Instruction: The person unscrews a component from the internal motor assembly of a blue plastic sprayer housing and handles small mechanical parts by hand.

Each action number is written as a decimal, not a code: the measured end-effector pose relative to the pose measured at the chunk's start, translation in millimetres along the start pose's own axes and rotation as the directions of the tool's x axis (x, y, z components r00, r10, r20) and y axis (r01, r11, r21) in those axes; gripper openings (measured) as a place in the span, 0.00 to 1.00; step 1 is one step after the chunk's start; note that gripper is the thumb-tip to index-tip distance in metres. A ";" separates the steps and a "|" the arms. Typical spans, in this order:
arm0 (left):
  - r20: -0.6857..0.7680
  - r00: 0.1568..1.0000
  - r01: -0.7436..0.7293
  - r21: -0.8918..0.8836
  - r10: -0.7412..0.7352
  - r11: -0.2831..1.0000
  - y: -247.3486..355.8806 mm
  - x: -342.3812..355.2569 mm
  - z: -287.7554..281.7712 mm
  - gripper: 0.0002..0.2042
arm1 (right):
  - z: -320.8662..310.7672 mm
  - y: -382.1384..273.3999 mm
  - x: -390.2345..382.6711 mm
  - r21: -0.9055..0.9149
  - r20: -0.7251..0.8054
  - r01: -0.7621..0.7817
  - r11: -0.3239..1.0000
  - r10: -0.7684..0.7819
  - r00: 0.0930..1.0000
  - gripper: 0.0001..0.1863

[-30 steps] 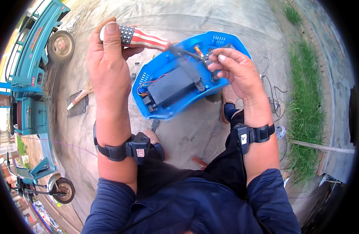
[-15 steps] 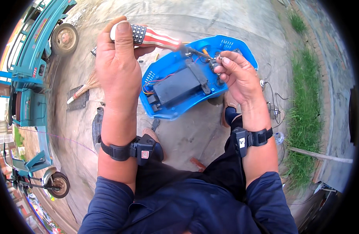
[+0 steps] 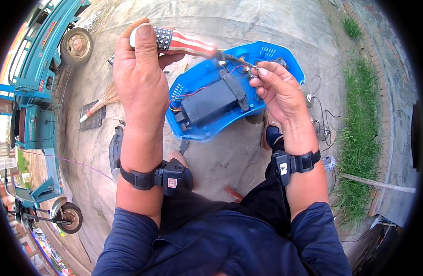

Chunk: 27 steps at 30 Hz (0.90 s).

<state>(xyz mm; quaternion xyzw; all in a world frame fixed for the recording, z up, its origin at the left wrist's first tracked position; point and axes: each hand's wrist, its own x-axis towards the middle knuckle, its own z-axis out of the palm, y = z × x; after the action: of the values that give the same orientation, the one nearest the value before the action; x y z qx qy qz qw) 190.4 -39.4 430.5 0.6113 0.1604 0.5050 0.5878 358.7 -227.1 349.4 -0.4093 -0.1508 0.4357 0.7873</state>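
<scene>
My left hand [image 3: 144,76] is wrapped around the handle of a screwdriver [image 3: 188,44], which has red and white stripes and white stars on dark blue. Its shaft points right and slightly down toward my right hand [image 3: 281,85]. There, thumb and fingers pinch together at the tip, on something too small to make out. Below both hands lies a blue plastic shell [image 3: 204,133], its hollow side up. A black box [image 3: 209,103] sits inside it, with red, blue and yellow wires along it. My right fingers partly cover the small parts at the shell's right end.
A straw broom [image 3: 105,102] lies on the concrete at left, near a teal three-wheeled cart [image 3: 36,78]. Black cables [image 3: 326,131] trail on the ground at right, beside a grass strip [image 3: 361,124]. My shoes [image 3: 270,131] are close to the shell.
My right fingers have shifted slightly and now close at the screwdriver's tip. The screwdriver has moved a touch to the right; my left hand keeps its grip.
</scene>
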 end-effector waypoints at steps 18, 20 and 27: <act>-0.030 0.998 0.061 -0.054 -0.062 0.997 -6.5 2.5 -3.6 0.21 | 1.2 4.0 -0.1 0.067 0.013 0.016 0.998 -0.017 1.000 0.09; -0.030 0.997 0.074 -0.064 -0.076 0.995 -9.4 2.8 -5.8 0.20 | 1.9 4.4 -0.3 0.075 0.021 0.014 0.997 -0.015 1.000 0.09; -0.048 0.991 0.121 -0.076 -0.125 0.990 -11.8 2.1 -4.8 0.20 | 4.0 4.2 -1.1 -0.021 -0.022 0.015 1.000 -0.015 1.000 0.10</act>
<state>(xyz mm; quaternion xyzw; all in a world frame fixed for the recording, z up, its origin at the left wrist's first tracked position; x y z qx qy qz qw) 192.2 -32.0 420.1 0.5649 0.1949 0.4891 0.6353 353.4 -224.7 348.8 -0.4214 -0.1497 0.4234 0.7879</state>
